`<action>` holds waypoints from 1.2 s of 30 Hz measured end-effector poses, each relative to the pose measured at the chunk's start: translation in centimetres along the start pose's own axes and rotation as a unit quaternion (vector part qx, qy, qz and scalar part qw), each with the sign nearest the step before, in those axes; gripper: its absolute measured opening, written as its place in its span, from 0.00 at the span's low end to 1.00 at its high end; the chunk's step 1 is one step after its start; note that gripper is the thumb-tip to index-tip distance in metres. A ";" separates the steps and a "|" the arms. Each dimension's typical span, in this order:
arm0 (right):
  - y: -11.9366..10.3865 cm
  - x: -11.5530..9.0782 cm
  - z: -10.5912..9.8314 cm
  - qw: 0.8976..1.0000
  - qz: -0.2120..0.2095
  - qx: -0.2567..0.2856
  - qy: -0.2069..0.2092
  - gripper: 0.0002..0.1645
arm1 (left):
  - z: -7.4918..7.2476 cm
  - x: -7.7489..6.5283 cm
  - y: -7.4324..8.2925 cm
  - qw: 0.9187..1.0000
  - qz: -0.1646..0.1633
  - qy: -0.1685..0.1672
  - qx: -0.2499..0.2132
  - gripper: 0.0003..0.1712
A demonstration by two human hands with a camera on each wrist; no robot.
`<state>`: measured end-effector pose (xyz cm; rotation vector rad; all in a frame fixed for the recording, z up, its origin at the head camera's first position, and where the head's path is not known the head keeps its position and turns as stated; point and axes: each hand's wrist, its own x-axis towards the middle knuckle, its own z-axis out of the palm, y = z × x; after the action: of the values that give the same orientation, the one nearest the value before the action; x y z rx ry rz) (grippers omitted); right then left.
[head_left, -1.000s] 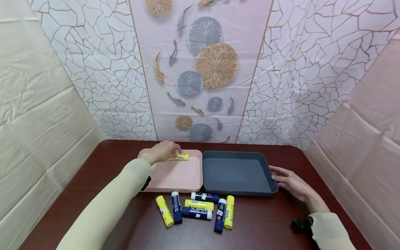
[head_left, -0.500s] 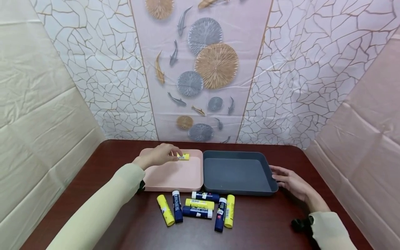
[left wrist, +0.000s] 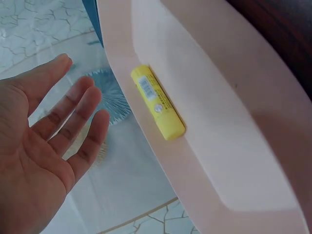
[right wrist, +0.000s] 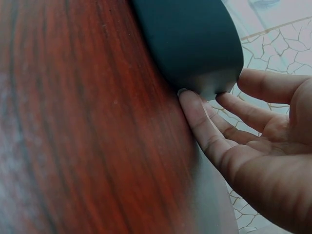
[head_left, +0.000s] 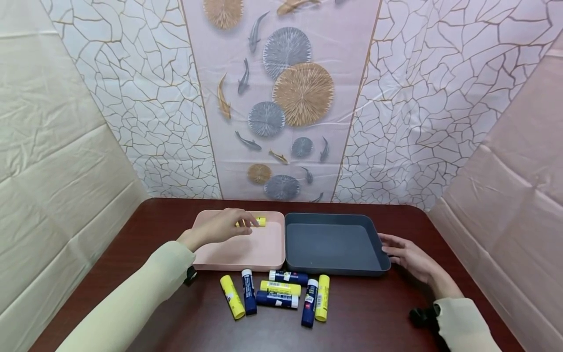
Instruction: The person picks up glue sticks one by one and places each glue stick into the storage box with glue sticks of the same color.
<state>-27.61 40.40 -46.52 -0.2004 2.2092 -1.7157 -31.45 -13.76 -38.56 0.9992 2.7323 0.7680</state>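
Observation:
My left hand (head_left: 222,227) hovers over the pink tray (head_left: 264,249), fingers relaxed and holding nothing. A yellow glue stick (left wrist: 158,102) lies in that tray along its far wall; in the left wrist view the hand is apart from it, and in the head view the fingers partly cover it. At the right end of the dark blue-grey tray (head_left: 334,244), my right hand (head_left: 411,256) touches the outer wall with its fingertips (right wrist: 192,105), the fingers fairly straight. Nothing lies in the dark tray.
Several glue sticks lie in front of the trays, among them a yellow one (head_left: 232,297), a navy one with a white cap (head_left: 249,292), and a navy and yellow pair at right. The trays stand side by side on the dark wooden table (head_left: 360,318), with patterned cloth (head_left: 396,146) behind.
My left hand has let go of the yellow glue stick in the pink tray and drawn back toward the left and nearer to me. My right hand stays at the dark tray.

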 end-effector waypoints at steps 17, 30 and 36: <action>-0.2 -0.1 -0.4 1.000 0.006 0.000 0.007 0.41 | 1.0 -1.9 2.4 0.999 0.028 -0.013 -0.013 0.11; 0.1 -0.2 0.2 1.000 0.007 0.000 0.006 0.41 | 2.2 -6.0 1.9 0.999 0.049 -0.008 -0.009 0.11; 0.1 -0.1 0.1 1.000 0.013 0.006 0.010 0.41 | 2.0 -7.4 1.7 0.997 0.052 -0.024 -0.043 0.11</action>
<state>-27.49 40.32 -46.60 -0.1513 2.2059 -1.7228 -24.17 -16.50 -39.73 1.1328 2.6004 0.8583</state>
